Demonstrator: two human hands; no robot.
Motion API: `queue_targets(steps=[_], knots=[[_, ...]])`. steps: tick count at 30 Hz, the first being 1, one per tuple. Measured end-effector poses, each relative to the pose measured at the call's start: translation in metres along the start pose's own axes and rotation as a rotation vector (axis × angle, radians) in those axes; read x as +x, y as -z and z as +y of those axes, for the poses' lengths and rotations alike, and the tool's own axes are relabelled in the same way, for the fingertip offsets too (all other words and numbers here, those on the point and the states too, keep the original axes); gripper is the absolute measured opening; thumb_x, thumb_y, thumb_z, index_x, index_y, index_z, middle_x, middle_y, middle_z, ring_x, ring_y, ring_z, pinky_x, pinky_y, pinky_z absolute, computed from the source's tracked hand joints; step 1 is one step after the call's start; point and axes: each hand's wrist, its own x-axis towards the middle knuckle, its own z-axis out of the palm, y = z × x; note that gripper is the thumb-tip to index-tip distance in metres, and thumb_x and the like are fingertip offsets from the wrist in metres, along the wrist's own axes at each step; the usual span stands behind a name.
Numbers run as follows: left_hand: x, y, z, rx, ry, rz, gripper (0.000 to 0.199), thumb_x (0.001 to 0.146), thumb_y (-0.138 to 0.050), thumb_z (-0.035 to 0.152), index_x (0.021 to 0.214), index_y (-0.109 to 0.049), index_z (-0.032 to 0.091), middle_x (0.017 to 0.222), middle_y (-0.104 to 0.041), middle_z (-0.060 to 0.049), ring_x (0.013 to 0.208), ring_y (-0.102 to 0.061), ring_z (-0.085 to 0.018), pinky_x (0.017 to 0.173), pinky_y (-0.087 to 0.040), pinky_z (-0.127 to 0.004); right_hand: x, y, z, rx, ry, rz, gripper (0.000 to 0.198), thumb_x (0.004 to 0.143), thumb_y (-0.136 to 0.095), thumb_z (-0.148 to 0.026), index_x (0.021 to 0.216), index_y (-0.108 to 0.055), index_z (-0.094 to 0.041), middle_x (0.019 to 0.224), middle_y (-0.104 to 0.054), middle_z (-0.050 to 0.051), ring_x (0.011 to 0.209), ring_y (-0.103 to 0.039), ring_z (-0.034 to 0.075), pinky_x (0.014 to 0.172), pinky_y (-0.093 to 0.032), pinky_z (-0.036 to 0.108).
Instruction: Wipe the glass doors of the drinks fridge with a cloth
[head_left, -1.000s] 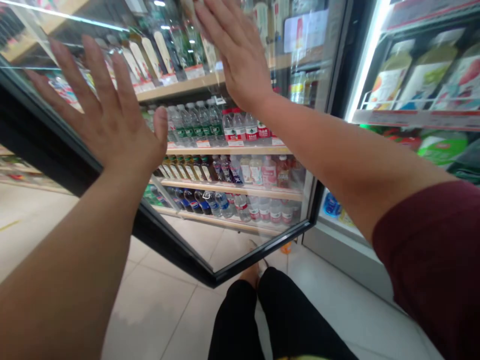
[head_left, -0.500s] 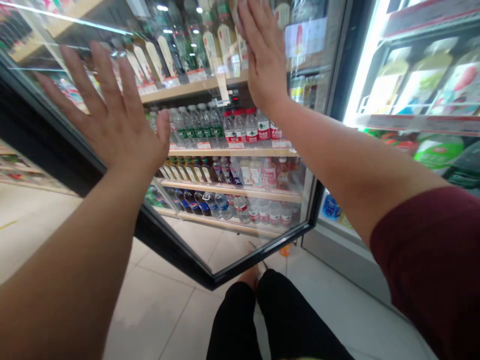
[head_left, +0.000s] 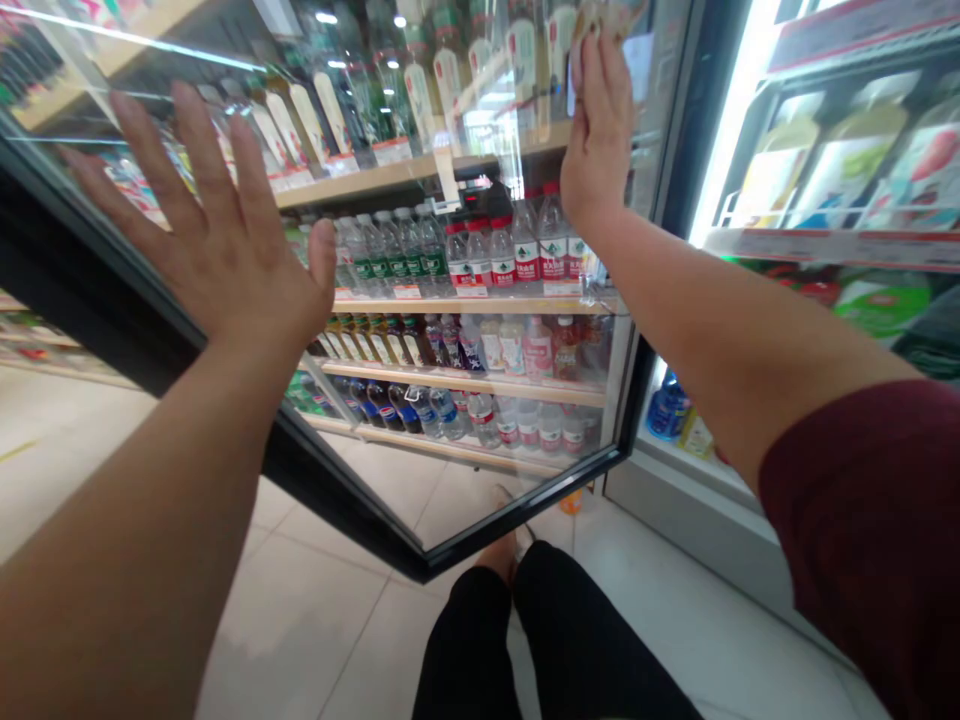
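Observation:
A glass door (head_left: 480, 470) in a black frame stands swung out in front of me. My left hand (head_left: 240, 250) is spread against or just before the pane at the left, fingers apart, holding nothing. High on the pane at the right, my right hand (head_left: 600, 150) presses a crumpled light-brown cloth (head_left: 607, 20) to the glass, its fingers stretched upward over it. Part of the cloth is hidden behind the fingers. Wet-looking streaks and reflections show on the glass to the left of this hand.
Through the pane, shelves hold red-capped water bottles (head_left: 527, 250), green-labelled bottles (head_left: 394, 255) and cola bottles (head_left: 382, 405). At the right, a lit fridge (head_left: 750, 480) holds drinks. An orange object (head_left: 570, 502) lies near the door's lower corner. My legs (head_left: 495, 640) stand below on pale tiles.
My right hand has slid to the right across the glass, and the cloth under its fingers now shows. My left hand has stayed nearly still. The door has not visibly moved.

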Motion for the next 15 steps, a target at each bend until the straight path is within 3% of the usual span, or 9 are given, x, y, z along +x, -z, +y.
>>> queue_targets(steps=[4, 7, 12, 15], knots=[[0.0, 0.002, 0.004, 0.057, 0.048, -0.004, 0.12, 0.075, -0.071, 0.035, 0.177, -0.007, 0.034, 0.175, 0.015, 0.021, 0.168, 0.015, -0.031, 0.127, 0.035, -0.047, 0.013, -0.004, 0.021, -0.003, -0.047, -0.028, 0.069, 0.104, -0.033, -0.007, 0.172, -0.031, -0.019, 0.179, -0.024, -0.005, 0.167, -0.019, 0.004, 0.137, -0.008, 0.02], [0.0, 0.01, 0.012, 0.015, 0.07, -0.032, 0.115, 0.079, -0.069, 0.039, 0.177, -0.008, 0.034, 0.175, 0.014, 0.022, 0.168, 0.014, -0.034, 0.129, 0.029, -0.056, 0.021, -0.003, 0.035, 0.02, -0.07, -0.034, 0.069, 0.105, -0.033, -0.003, 0.172, -0.029, -0.017, 0.179, -0.024, -0.003, 0.167, -0.021, 0.004, 0.14, -0.01, 0.023], [-0.002, 0.022, 0.025, -0.043, 0.098, -0.08, 0.109, 0.086, -0.068, 0.042, 0.177, -0.008, 0.033, 0.176, 0.012, 0.021, 0.167, 0.016, -0.035, 0.128, 0.029, -0.056, 0.011, -0.022, 0.082, 0.116, -0.196, 0.106, 0.07, 0.097, -0.038, 0.005, 0.165, -0.042, -0.012, 0.174, -0.036, 0.007, 0.163, -0.035, 0.01, 0.142, -0.021, 0.036], [-0.001, 0.022, 0.025, -0.086, 0.066, -0.071, 0.108, 0.086, -0.067, 0.044, 0.177, -0.009, 0.034, 0.176, 0.012, 0.021, 0.167, 0.018, -0.035, 0.127, 0.033, -0.055, 0.029, -0.036, 0.111, 0.162, -0.129, 0.249, 0.067, 0.091, -0.036, 0.007, 0.156, -0.052, -0.002, 0.162, -0.051, 0.02, 0.155, -0.051, 0.019, 0.135, -0.035, 0.053]])
